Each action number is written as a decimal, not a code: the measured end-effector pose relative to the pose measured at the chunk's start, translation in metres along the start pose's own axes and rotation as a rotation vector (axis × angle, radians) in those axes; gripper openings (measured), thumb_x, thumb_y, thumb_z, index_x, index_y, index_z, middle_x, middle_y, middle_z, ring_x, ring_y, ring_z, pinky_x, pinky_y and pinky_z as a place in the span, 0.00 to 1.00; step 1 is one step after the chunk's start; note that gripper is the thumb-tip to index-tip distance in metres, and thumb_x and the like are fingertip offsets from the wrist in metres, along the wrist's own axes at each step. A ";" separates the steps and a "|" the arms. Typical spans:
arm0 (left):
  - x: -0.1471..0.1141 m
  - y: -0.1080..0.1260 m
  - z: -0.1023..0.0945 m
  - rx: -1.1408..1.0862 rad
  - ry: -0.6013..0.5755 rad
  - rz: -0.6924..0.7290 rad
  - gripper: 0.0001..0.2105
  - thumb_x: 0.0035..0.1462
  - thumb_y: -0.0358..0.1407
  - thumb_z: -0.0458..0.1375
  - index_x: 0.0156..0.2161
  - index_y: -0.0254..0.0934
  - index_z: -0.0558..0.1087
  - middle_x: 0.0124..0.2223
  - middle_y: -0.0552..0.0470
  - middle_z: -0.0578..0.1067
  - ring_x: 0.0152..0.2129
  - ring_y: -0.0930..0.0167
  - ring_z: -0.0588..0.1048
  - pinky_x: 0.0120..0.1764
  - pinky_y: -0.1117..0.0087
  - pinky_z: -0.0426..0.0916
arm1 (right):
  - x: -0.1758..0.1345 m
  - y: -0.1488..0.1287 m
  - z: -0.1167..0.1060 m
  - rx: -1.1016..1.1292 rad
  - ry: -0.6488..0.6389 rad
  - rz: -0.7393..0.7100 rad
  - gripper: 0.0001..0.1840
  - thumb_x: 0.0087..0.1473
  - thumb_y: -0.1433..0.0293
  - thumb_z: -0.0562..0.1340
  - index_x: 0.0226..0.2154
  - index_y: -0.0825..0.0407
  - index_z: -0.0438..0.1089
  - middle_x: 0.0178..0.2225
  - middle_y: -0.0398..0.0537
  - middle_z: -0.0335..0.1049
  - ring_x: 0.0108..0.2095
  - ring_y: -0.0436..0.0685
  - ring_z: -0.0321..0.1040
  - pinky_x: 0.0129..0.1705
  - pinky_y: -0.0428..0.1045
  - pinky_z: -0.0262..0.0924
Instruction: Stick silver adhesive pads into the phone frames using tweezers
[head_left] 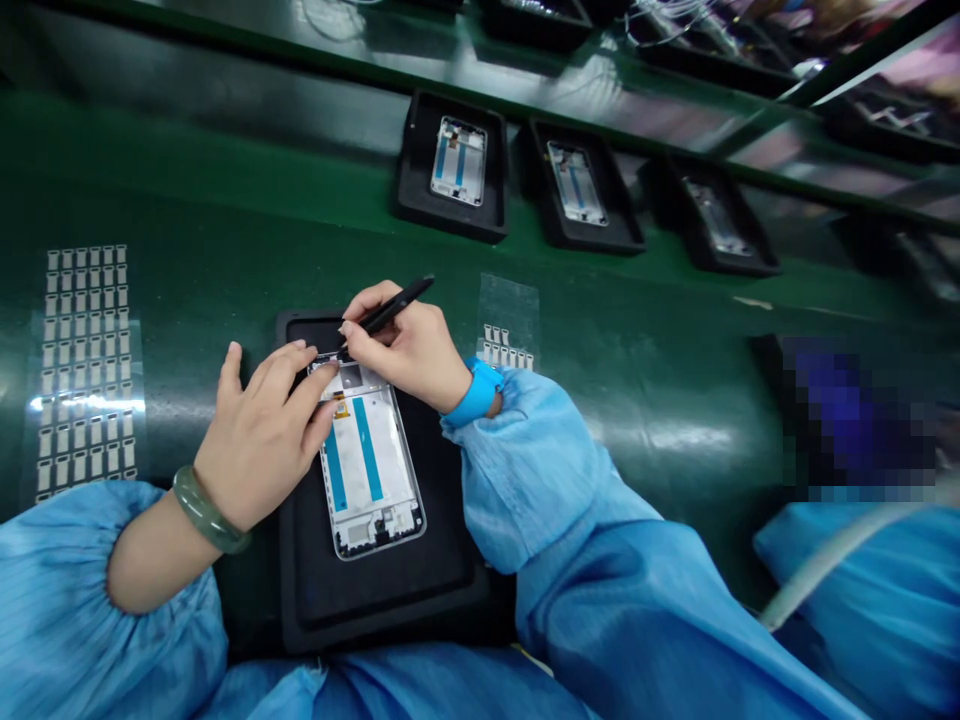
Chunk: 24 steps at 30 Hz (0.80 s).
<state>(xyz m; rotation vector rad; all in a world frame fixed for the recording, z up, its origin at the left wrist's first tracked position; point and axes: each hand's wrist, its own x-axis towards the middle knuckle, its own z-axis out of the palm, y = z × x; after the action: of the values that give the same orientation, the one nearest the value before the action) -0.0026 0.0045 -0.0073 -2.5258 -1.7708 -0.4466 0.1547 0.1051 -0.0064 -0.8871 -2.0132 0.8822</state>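
Note:
A silver phone frame (390,440) with two blue strips lies in a black tray (322,600) in front of me. My right hand (412,345) is closed around a black pen-like tool (397,305), whose tip points down at the frame's top edge. My left hand (266,430) rests over the frame's upper left side, thumb and fingers apart, fingertips touching near the top edge. The fingers partly hide that corner and the tool's tip. A small copper-coloured flex cable (342,408) shows just below my left fingertips.
On the left lies a sheet of small pale stickers (86,370); a smaller sticker sheet (508,315) is right of my hand. Black trays with phone frames (459,160) line the back of the green bench. A blue sleeve of another person (862,600) is at the right.

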 end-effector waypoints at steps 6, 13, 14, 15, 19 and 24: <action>0.000 0.000 -0.002 -0.019 -0.036 -0.008 0.19 0.63 0.41 0.44 0.53 0.35 0.66 0.53 0.40 0.68 0.54 0.58 0.64 0.55 0.41 0.50 | 0.001 0.000 -0.001 -0.022 -0.034 -0.073 0.04 0.51 0.71 0.59 0.32 0.54 0.66 0.30 0.42 0.68 0.28 0.46 0.65 0.32 0.43 0.60; -0.001 0.003 -0.004 -0.034 -0.029 0.011 0.23 0.59 0.46 0.47 0.53 0.32 0.65 0.54 0.36 0.66 0.55 0.55 0.62 0.55 0.42 0.51 | 0.004 0.002 0.001 0.043 -0.062 -0.072 0.07 0.53 0.68 0.59 0.34 0.55 0.67 0.32 0.42 0.69 0.30 0.46 0.66 0.33 0.43 0.61; -0.001 0.003 -0.003 -0.032 -0.027 0.010 0.23 0.59 0.45 0.48 0.53 0.32 0.65 0.54 0.36 0.66 0.55 0.55 0.62 0.55 0.42 0.51 | 0.004 0.002 0.001 0.052 -0.065 -0.068 0.08 0.53 0.67 0.59 0.35 0.55 0.67 0.32 0.42 0.69 0.29 0.46 0.66 0.33 0.43 0.61; -0.001 0.003 -0.003 -0.029 -0.027 0.009 0.23 0.59 0.45 0.48 0.53 0.32 0.65 0.55 0.36 0.66 0.55 0.55 0.62 0.55 0.42 0.51 | 0.004 0.002 0.001 0.054 -0.062 -0.060 0.08 0.53 0.67 0.59 0.35 0.55 0.67 0.32 0.42 0.68 0.29 0.46 0.66 0.33 0.43 0.61; -0.001 0.002 -0.003 -0.027 -0.044 0.006 0.23 0.59 0.45 0.48 0.54 0.33 0.65 0.55 0.36 0.66 0.55 0.55 0.62 0.55 0.41 0.50 | 0.004 0.000 -0.001 0.036 -0.051 -0.013 0.08 0.53 0.66 0.59 0.33 0.54 0.66 0.29 0.41 0.67 0.27 0.46 0.64 0.32 0.44 0.60; -0.001 0.002 -0.003 -0.032 -0.036 0.012 0.23 0.58 0.45 0.49 0.54 0.32 0.65 0.55 0.35 0.66 0.55 0.55 0.62 0.55 0.41 0.50 | 0.003 -0.001 -0.001 0.040 -0.107 -0.027 0.06 0.53 0.68 0.58 0.34 0.54 0.66 0.33 0.44 0.69 0.31 0.48 0.66 0.33 0.44 0.62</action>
<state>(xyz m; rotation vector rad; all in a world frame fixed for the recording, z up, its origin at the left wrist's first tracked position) -0.0013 0.0023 -0.0045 -2.5808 -1.7738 -0.4355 0.1542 0.1077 -0.0041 -0.8037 -2.0867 0.9694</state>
